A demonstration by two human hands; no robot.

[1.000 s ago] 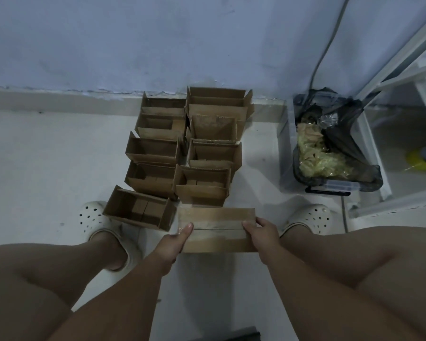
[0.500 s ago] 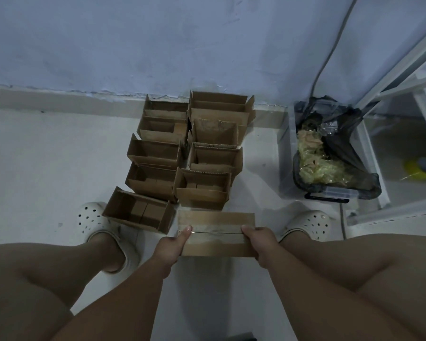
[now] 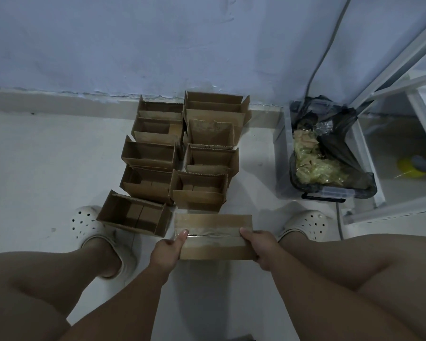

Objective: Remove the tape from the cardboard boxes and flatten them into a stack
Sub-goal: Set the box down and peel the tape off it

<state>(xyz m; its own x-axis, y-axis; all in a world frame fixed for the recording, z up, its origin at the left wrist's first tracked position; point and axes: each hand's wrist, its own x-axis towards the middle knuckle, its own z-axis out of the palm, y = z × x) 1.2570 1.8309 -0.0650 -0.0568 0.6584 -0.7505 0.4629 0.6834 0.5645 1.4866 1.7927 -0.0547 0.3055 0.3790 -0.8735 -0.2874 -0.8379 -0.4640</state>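
The left hand [image 3: 167, 249] and right hand [image 3: 261, 249] grip the taped box [image 3: 213, 226], one at each short end. The fingers are curled round the ends, and each thumb lies on top at the middle seam. The box sits low over the floor [image 3: 47, 168] between the knees, closed side up, and a strip of clear tape [image 3: 212, 238] runs along the seam from thumb to thumb. A white clog [image 3: 89, 226] lies left of the taped box and another white clog [image 3: 309, 223] lies right of it. Just beyond the taped box's left corner an open box [image 3: 133, 214] rests tilted on the floor. Beyond the taped box, two rows of open cardboard boxes [image 3: 182, 153] stand close together and reach the wall [image 3: 158, 45]. Beyond it to the right stands a clear bin [image 3: 283, 148] lined with a black bag [image 3: 340, 143] that holds crumpled tape [image 3: 312, 166].
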